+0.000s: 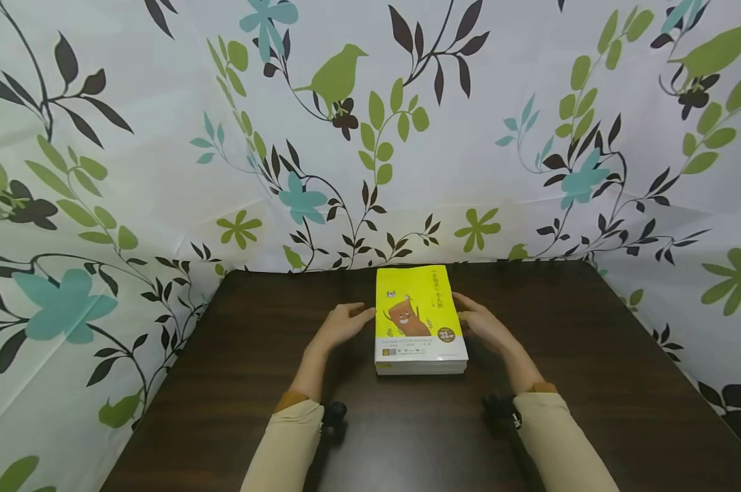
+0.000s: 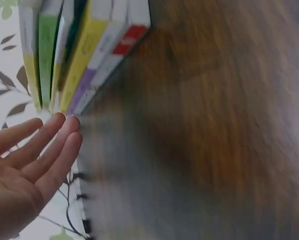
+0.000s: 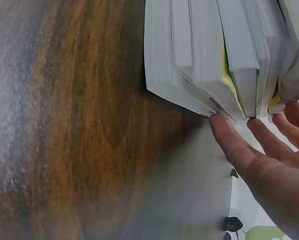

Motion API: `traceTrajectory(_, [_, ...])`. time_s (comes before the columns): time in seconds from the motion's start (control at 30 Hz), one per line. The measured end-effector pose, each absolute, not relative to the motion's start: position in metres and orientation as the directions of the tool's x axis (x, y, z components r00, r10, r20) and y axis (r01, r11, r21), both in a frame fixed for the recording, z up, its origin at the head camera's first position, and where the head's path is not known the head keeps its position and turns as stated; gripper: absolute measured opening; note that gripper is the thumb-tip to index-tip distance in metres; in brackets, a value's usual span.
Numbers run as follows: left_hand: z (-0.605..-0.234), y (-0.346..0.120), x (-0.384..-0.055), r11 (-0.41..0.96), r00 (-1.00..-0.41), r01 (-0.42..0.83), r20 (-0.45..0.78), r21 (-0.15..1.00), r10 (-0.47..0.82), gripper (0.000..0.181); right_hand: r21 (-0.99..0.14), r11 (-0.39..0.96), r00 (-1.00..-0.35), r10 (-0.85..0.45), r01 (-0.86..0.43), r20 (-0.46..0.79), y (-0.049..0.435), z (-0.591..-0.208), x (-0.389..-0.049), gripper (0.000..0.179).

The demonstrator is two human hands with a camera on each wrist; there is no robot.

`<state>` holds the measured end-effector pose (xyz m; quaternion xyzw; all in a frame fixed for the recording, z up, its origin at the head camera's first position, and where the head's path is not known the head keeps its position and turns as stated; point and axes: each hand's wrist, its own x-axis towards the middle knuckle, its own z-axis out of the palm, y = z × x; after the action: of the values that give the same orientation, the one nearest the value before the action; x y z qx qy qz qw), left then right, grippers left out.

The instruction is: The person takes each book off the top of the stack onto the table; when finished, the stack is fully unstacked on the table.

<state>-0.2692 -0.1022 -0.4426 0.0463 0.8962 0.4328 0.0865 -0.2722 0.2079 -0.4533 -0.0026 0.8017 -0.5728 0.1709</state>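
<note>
A stack of several books point(image 1: 420, 367) lies near the far edge of the table, topped by a yellow book point(image 1: 410, 283) with a brown cartoon figure on its cover. My left hand point(image 1: 336, 329) is at the stack's left side, fingers loosely extended. In the left wrist view, that hand's fingertips point(image 2: 72, 122) come close to the coloured spines point(image 2: 82, 65); whether they touch cannot be told. My right hand point(image 1: 484, 326) is on the opposite side. Its fingertips point(image 3: 217, 122) reach the page edges point(image 3: 204, 55) in the right wrist view, with the fingers slightly bent.
The dark wooden table point(image 1: 253, 424) extends to both sides and in front of the stack. Behind it and at the sides hangs a white cloth point(image 1: 500, 89) printed with leaves, birds and flowers. A dark device point(image 1: 335, 414) sits at each wrist.
</note>
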Motion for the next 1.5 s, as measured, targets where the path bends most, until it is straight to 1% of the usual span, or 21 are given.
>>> traceTrajectory(0.13, [-0.442, -0.093, -0.267, 0.654, -0.973, -0.038, -0.176, 0.755, 0.147, 0.086, -0.919, 0.352, -0.937, -0.223, 0.179, -0.268, 0.205, -0.455, -0.271, 0.064])
traceTrajectory(0.2, [-0.443, -0.089, -0.266, 0.680, -0.973, -0.044, -0.184, 0.732, 0.136, 0.091, -0.917, 0.354, -0.934, -0.228, 0.182, -0.273, 0.202, -0.455, -0.271, 0.064])
traceTrajectory(0.33, [-0.452, -0.082, -0.262, 0.695, -0.977, -0.036, -0.171, 0.719, 0.127, 0.082, -0.916, 0.348, -0.928, -0.233, 0.200, -0.291, 0.198, -0.458, -0.270, 0.065])
traceTrajectory(0.47, [-0.458, -0.080, -0.261, 0.661, -0.979, -0.063, -0.175, 0.747, 0.104, 0.065, -0.925, 0.319, -0.925, -0.244, 0.205, -0.290, 0.197, -0.460, -0.268, 0.063])
traceTrajectory(0.6, [-0.455, -0.084, -0.264, 0.585, -0.979, -0.124, -0.193, 0.801, 0.058, 0.046, -0.933, 0.307, -0.927, -0.259, 0.188, -0.272, 0.196, -0.460, -0.269, 0.063])
traceTrajectory(0.7, [-0.454, -0.086, -0.266, 0.518, -0.980, -0.162, -0.200, 0.840, 0.018, 0.040, -0.932, 0.319, -0.931, -0.255, 0.174, -0.261, 0.198, -0.460, -0.272, 0.063])
traceTrajectory(0.77, [-0.452, -0.087, -0.266, 0.497, -0.979, -0.181, -0.202, 0.849, -0.013, 0.041, -0.928, 0.330, -0.935, -0.243, 0.171, -0.259, 0.199, -0.460, -0.274, 0.062])
traceTrajectory(0.93, [-0.448, -0.091, -0.266, 0.507, -0.981, -0.192, -0.169, 0.840, -0.093, 0.046, -0.923, 0.342, -0.933, -0.241, 0.177, -0.268, 0.199, -0.462, -0.276, 0.062])
traceTrajectory(1.07, [-0.448, -0.104, -0.263, 0.447, -0.973, -0.230, -0.189, 0.864, -0.135, 0.048, -0.922, 0.340, -0.928, -0.249, 0.186, -0.279, 0.196, -0.465, -0.274, 0.062])
traceTrajectory(1.17, [-0.449, -0.116, -0.261, 0.371, -0.961, -0.273, -0.237, 0.888, -0.141, 0.048, -0.921, 0.339, -0.926, -0.247, 0.194, -0.286, 0.197, -0.468, -0.273, 0.062])
traceTrajectory(1.33, [-0.447, -0.136, -0.263, 0.268, -0.955, -0.291, -0.265, 0.918, -0.131, 0.048, -0.928, 0.326, -0.930, -0.251, 0.178, -0.267, 0.203, -0.466, -0.275, 0.062])
traceTrajectory(1.5, [-0.444, -0.154, -0.263, 0.233, -0.948, -0.313, -0.289, 0.921, -0.132, 0.049, -0.925, 0.338, -0.930, -0.254, 0.172, -0.266, 0.209, -0.462, -0.274, 0.063])
